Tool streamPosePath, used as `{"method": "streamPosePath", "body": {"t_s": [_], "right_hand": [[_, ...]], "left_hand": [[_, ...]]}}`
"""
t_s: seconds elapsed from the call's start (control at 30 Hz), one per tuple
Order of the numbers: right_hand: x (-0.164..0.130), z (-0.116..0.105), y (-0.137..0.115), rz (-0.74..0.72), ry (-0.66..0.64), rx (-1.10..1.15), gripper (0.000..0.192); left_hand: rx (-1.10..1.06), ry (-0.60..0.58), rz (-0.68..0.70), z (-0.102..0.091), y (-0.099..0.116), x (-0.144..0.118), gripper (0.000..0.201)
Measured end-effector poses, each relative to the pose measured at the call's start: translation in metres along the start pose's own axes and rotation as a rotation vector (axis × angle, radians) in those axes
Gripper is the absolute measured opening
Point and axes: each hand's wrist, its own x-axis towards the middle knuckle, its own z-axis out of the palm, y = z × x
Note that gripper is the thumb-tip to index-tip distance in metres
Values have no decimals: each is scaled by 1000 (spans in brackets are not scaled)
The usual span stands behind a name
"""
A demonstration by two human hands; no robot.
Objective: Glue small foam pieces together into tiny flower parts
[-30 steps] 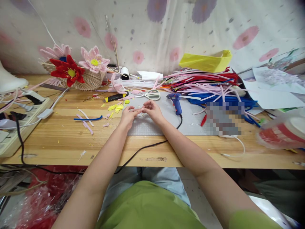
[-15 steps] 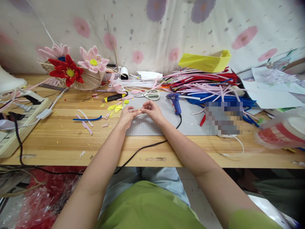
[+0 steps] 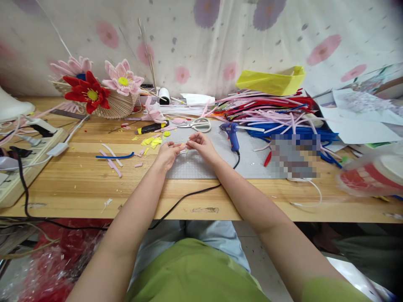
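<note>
Both hands have hardly moved: the left hand (image 3: 166, 153) and right hand (image 3: 199, 145) still pinch a small pale piece (image 3: 181, 148) over the grey mat (image 3: 201, 167), fingertips closed.

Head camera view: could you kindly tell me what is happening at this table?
A person's left hand and right hand meet over the grey cutting mat, pinching a small pale piece too tiny to identify. A blue glue gun and white-handled scissors lie just beyond.
</note>
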Motion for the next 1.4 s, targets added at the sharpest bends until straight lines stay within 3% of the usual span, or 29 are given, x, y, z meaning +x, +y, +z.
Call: {"method": "streamPosePath", "body": {"t_s": [0.33,0.7,1.07,1.4], "right_hand": [[-2,3,8,28,-192,-73,38],[3,6,14,-39,-104,-102,41],[3,4,14,-89,-113,-93,38],[5,2,15,-70,-34,-98,48]], "left_hand": [[-161,-43,-60,0,1,3,46],[-231,-54,-88,1,-1,7,37],[-217,-76,-153,1,2,4,29],[-155,-69,-88,2,4,1,24]]}}
